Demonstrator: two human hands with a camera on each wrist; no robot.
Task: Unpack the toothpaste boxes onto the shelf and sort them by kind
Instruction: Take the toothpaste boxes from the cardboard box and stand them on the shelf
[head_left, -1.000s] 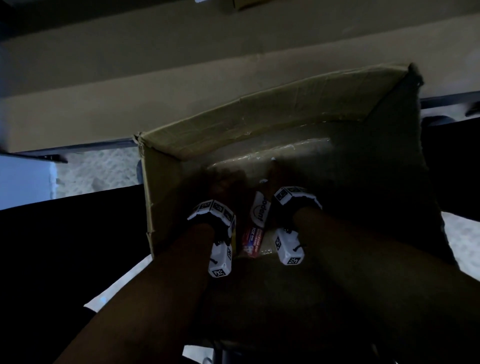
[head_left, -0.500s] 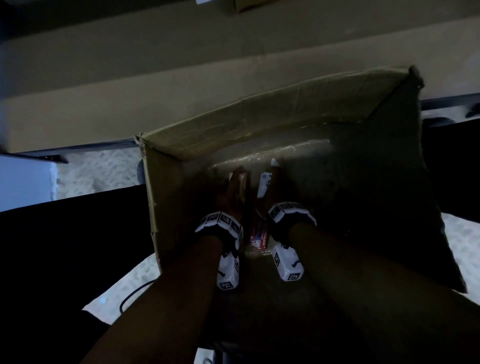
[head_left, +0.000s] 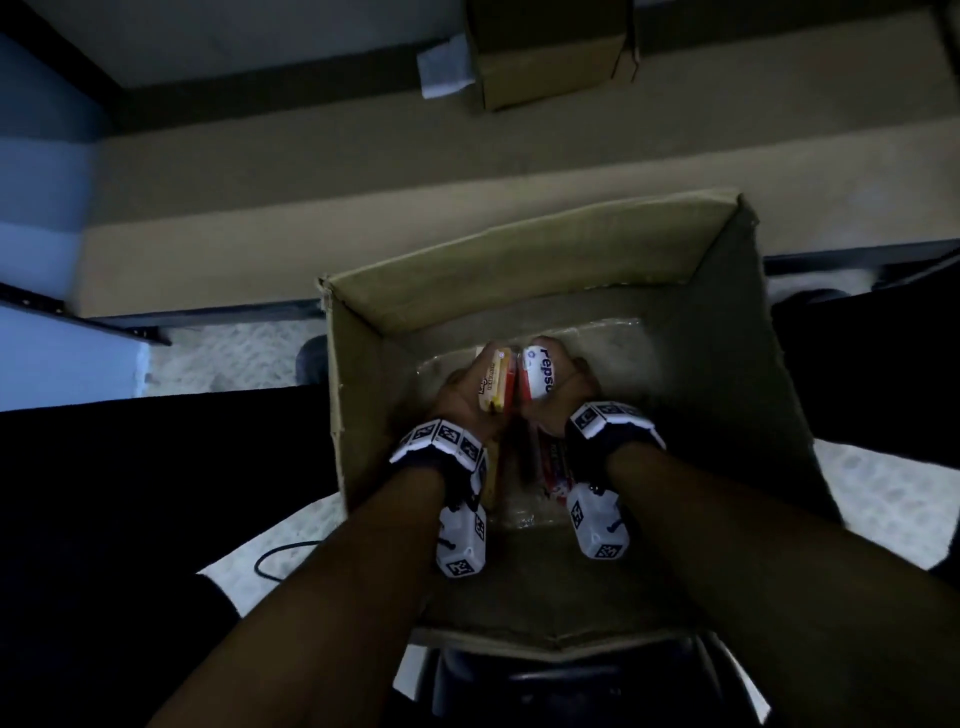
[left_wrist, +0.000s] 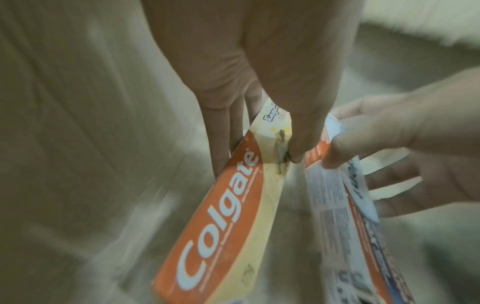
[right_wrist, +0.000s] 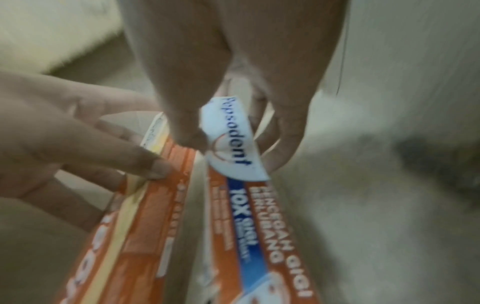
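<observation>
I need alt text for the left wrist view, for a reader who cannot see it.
The left hand grips one end of an orange Colgate box, inside a cardboard carton. Beside it, the right hand holds a Pepsodent box. The picture is blurred.

Open-topped carton (head_left: 358, 395): its walls hem both hands sideways; the way upward is free.

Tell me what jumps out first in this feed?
Both hands are deep inside the open cardboard carton. The left hand grips an orange Colgate box; the right hand holds a Pepsodent box right beside it. A smaller carton sits on the shelf beyond.
</observation>
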